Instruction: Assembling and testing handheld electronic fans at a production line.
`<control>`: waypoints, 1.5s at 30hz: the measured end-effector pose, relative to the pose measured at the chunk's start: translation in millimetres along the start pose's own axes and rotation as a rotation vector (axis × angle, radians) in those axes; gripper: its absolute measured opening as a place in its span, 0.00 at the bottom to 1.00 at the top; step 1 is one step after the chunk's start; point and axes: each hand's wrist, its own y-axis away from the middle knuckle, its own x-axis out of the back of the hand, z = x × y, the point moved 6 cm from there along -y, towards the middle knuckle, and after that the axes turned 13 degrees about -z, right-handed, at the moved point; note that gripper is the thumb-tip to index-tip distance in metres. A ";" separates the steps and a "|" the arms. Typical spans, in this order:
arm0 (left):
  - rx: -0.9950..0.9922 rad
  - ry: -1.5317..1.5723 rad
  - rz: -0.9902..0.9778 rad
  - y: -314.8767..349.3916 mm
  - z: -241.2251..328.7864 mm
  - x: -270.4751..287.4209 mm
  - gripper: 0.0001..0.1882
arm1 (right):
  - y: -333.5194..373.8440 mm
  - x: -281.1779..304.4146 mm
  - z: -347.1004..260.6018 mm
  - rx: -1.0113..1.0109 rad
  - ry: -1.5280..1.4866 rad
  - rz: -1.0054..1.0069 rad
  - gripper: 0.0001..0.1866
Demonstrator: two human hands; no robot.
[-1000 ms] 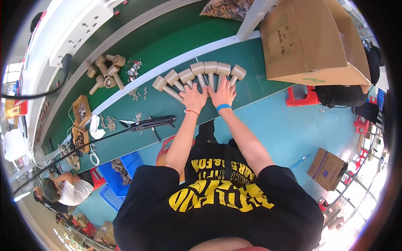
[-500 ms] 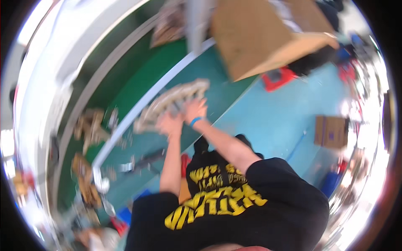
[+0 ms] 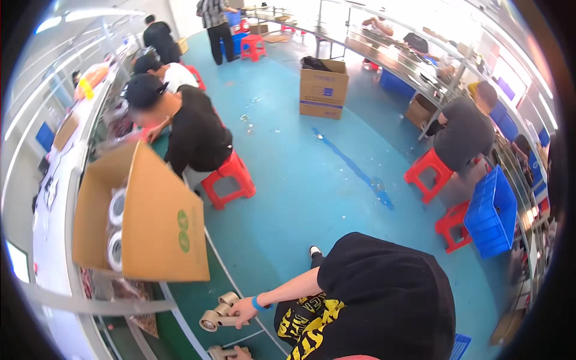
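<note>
Beige parts with round, tube-like ends point(image 3: 209, 321) lie over the green worktop near the lower edge. My right hand point(image 3: 244, 309), with a blue wristband, is closed on them, its fingers against a short beige bar. Farther down, cut off by the picture's edge, my left hand point(image 3: 241, 353) has its fingers around another beige part point(image 3: 219, 352). Whether the beige parts under both hands are joined I cannot tell.
A large open carton point(image 3: 168, 222) with wrapped white rolls stands left of my hands. Beyond it a person in black sits on a red stool point(image 3: 231, 180). Another carton point(image 3: 323, 90) stands on the blue floor. A blue crate point(image 3: 492, 210) is at right.
The view has swung up and round, so the room and co-workers now show. My hands have shifted to the lower edge and are farther apart. The beige row seen whole before is now partly out of view.
</note>
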 end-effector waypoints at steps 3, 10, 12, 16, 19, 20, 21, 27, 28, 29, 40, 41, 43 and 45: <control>1.246 0.018 -1.453 -17.0 -15.7 -15.4 0.46 | 107.4 46.6 -1.3 -0.042 -0.182 -0.087 0.27; 1.438 1.354 -1.143 -169.1 99.7 29.9 0.30 | 250.1 103.2 170.4 -0.028 -0.350 0.388 0.31; 1.490 1.379 -1.148 -183.6 139.6 27.6 0.28 | 292.3 110.9 203.5 -0.144 -0.461 0.434 0.30; 1.541 1.440 -1.229 -216.0 210.1 5.9 0.24 | 366.3 120.3 238.6 -0.320 -0.746 0.588 0.31; 1.561 1.477 -1.341 -245.4 254.5 -11.4 0.21 | 393.8 125.8 265.7 -0.344 -0.859 0.666 0.31; 1.569 1.489 -1.383 -253.8 268.8 -19.6 0.20 | 399.4 126.3 275.1 -0.340 -0.871 0.677 0.31; 1.577 1.500 -1.426 -261.8 282.7 -27.6 0.19 | 403.7 127.6 284.6 -0.317 -0.859 0.722 0.32; 1.666 1.554 -1.709 -291.6 369.4 -93.1 0.13 | 421.9 137.1 335.5 -0.336 -0.957 0.780 0.31; 1.688 1.563 -1.762 -293.8 387.4 -107.2 0.12 | 426.5 140.4 340.6 -0.339 -1.001 0.772 0.29; 1.718 1.575 -1.806 -292.7 404.7 -123.6 0.11 | 429.8 148.1 344.7 -0.299 -0.985 0.779 0.29; 1.088 1.256 -2.336 -370.4 657.2 -361.4 0.26 | 565.7 209.5 471.9 -0.678 -1.393 1.257 0.31; 1.058 1.225 -2.376 -379.2 681.9 -377.2 0.24 | 579.3 212.3 483.8 -0.623 -1.399 1.287 0.31; 0.929 1.337 -2.340 -407.0 747.2 -421.2 0.24 | 599.3 214.5 515.6 -0.519 -1.478 1.334 0.30; 0.746 1.400 -2.318 -454.8 804.6 -450.5 0.24 | 621.1 234.3 525.0 -0.589 -1.170 1.327 0.25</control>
